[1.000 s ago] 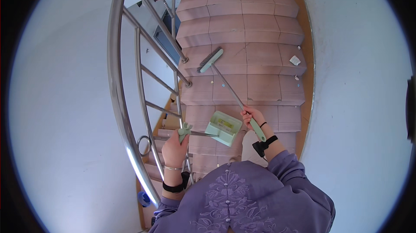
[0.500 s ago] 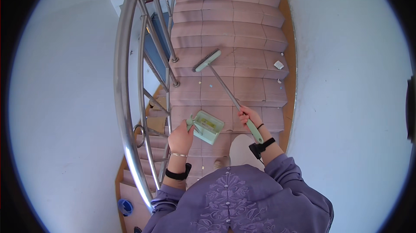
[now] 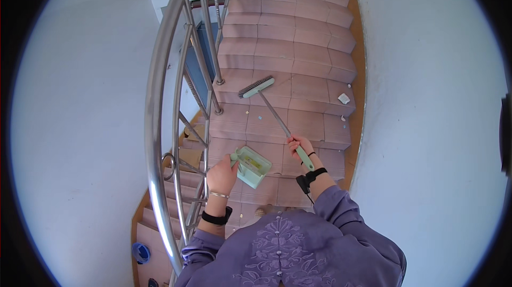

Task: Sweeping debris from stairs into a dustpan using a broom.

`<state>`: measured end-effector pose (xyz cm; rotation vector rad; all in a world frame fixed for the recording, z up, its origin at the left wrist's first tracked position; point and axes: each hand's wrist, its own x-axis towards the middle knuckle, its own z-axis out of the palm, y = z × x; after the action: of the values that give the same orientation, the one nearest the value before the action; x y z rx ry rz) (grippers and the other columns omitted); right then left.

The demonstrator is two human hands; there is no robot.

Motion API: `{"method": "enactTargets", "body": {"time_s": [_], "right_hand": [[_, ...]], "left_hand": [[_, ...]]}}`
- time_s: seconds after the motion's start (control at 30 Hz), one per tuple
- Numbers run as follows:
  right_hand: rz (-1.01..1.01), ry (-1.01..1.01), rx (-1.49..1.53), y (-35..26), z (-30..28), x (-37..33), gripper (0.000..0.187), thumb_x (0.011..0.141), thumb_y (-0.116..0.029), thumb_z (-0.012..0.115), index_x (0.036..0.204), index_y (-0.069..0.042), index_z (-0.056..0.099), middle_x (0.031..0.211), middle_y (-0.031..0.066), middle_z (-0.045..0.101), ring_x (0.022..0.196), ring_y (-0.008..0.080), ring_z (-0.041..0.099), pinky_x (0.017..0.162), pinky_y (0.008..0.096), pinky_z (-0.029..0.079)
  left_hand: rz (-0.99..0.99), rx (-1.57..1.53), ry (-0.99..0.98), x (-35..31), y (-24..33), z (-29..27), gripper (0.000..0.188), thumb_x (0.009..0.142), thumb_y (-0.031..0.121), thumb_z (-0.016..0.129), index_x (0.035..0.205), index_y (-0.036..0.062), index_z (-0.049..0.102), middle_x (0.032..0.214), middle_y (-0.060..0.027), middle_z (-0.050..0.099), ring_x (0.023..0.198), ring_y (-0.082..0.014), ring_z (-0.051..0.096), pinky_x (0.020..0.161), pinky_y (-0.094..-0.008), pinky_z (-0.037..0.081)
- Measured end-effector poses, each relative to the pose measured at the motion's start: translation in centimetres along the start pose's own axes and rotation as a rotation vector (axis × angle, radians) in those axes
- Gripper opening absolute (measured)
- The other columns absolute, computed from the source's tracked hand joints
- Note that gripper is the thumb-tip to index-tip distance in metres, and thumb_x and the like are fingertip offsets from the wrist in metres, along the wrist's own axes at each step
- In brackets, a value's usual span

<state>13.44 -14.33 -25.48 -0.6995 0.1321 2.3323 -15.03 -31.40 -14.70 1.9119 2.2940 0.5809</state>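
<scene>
My right hand (image 3: 300,147) is wrapped round the green grip of a long-handled broom (image 3: 274,113). Its pale green head with dark bristles rests over a stair tread ahead, left of centre. My left hand (image 3: 222,174) grips the green handle of a dustpan (image 3: 252,180), a light green box-shaped pan standing just right of that hand. Some yellowish scraps show inside the pan. Small bits of litter lie on the step below the broom head. At the right side of a step sits a crumpled white scrap (image 3: 343,98), with smaller pieces near it.
Pinkish tiled stairs (image 3: 298,31) rise ahead. A curved metal railing (image 3: 154,127) runs along my left, with a lower flight beyond it holding cardboard (image 3: 189,158) and a blue round container (image 3: 141,253). A pale wall (image 3: 426,127) bounds the right.
My view has shifted, so the stairs and railing sit lower and slightly right. The broom head lies at a flatter slant. Both hands keep their holds, and a leg in light trousers is no longer visible.
</scene>
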Motion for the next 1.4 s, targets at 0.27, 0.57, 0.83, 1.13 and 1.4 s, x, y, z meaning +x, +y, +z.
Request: {"method": "enactTargets", "body": {"time_s": [0.27, 0.57, 0.83, 1.13, 1.4], "right_hand": [[-0.209, 0.157, -0.131, 0.3, -5.3, -11.8, 0.007, 0.099, -0.018, 0.053, 0.099, -0.012, 0.049, 0.077, 0.0002, 0.052, 0.048, 0.0025, 0.044, 0.041, 0.0174, 0.038], [-0.06, -0.004, -0.287, -2.6, -5.3, -10.8, 0.012, 0.098, -0.014, 0.054, 0.109, -0.017, 0.048, 0.079, 0.0002, 0.052, 0.051, 0.0025, 0.043, 0.041, 0.0177, 0.037], [-0.02, -0.014, -0.023, -3.3, -7.6, -8.5, 0.007, 0.099, -0.014, 0.053, 0.103, -0.015, 0.048, 0.08, 0.001, 0.052, 0.05, 0.0024, 0.044, 0.041, 0.0176, 0.038], [-0.129, 0.052, -0.216, -0.3, -3.6, -13.1, 0.007, 0.098, -0.014, 0.055, 0.099, -0.015, 0.048, 0.079, 0.001, 0.052, 0.049, 0.0017, 0.041, 0.039, 0.0165, 0.034], [0.075, -0.019, -0.112, 0.1, 0.8, -4.3, 0.01, 0.098, -0.013, 0.054, 0.093, -0.008, 0.047, 0.077, 0.0008, 0.052, 0.047, 0.0023, 0.043, 0.039, 0.0167, 0.037]], "left_hand": [[-0.088, 0.06, 0.003, 0.2, 2.8, 1.1, 0.029, 0.089, 0.037, 0.063, 0.097, 0.0091, 0.058, 0.073, -0.0172, 0.067, 0.068, -0.0397, 0.066, 0.058, -0.0498, 0.052], [-0.113, 0.135, 0.053, -0.1, 6.4, 2.8, 0.03, 0.089, 0.039, 0.062, 0.098, 0.0096, 0.059, 0.075, -0.0182, 0.067, 0.07, -0.0399, 0.066, 0.059, -0.051, 0.052], [-0.099, 0.154, 0.063, -0.2, 6.1, 3.0, 0.031, 0.09, 0.039, 0.061, 0.095, 0.0089, 0.058, 0.074, -0.0187, 0.067, 0.069, -0.0401, 0.065, 0.058, -0.0513, 0.051], [-0.102, 0.129, 0.019, 1.1, 6.3, 2.5, 0.03, 0.09, 0.038, 0.061, 0.094, 0.0084, 0.057, 0.072, -0.0175, 0.066, 0.067, -0.0393, 0.066, 0.057, -0.051, 0.052], [-0.106, 0.093, -0.044, 0.9, 6.4, 2.6, 0.031, 0.09, 0.038, 0.061, 0.097, 0.008, 0.055, 0.074, -0.0196, 0.066, 0.069, -0.041, 0.065, 0.058, -0.0518, 0.051]]}}
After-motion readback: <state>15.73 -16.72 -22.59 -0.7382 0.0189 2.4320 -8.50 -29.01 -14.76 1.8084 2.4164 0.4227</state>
